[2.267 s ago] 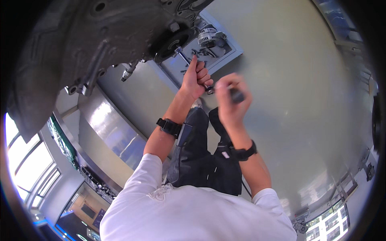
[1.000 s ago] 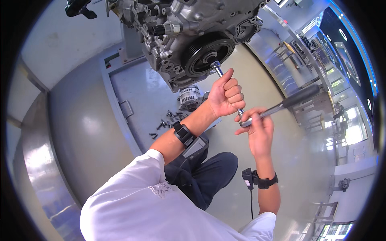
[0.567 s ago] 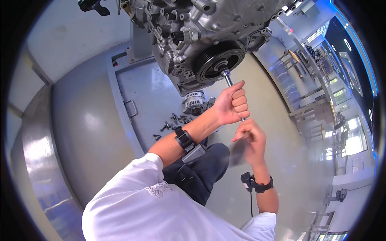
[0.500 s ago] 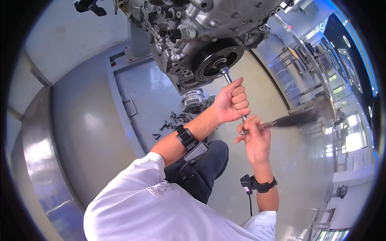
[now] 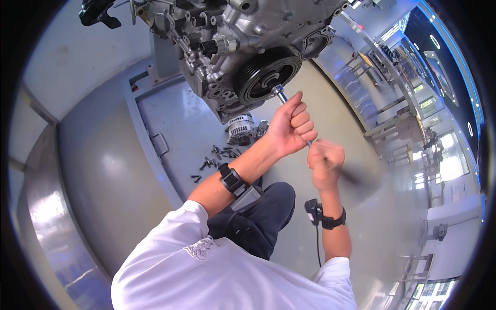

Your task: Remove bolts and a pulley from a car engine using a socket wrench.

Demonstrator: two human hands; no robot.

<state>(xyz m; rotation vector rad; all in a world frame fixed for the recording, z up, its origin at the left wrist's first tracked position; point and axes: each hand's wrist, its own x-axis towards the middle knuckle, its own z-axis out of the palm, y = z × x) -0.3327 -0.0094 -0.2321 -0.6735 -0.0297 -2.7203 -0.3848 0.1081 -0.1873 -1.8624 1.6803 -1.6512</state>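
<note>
My left hand (image 5: pixel 292 127) is wrapped round a shiny extension bar (image 5: pixel 281 95). The bar's far end, with a socket, meets the centre of a black crankshaft pulley (image 5: pixel 253 77) on the engine (image 5: pixel 248 31). Closed at the near end of the bar, my right hand (image 5: pixel 326 161) is slightly smeared by motion. A dark, strongly blurred ratchet wrench handle (image 5: pixel 359 178) shows just beyond its knuckles; the wrench's head is hidden by the fingers.
Beneath the engine, an alternator (image 5: pixel 241 128) and several loose bolts (image 5: pixel 212 159) lie on a grey tray (image 5: pixel 170 111) with a raised edge and a handle. My knee (image 5: pixel 281 201) is close below the bolts. Benches (image 5: pixel 395 121) stand along the far right.
The right hand has gone from loosely spread fingers to a closed grip, and the dark handle has swung downward. The left hand keeps its hold on the bar. The whole view has shifted slightly.
</note>
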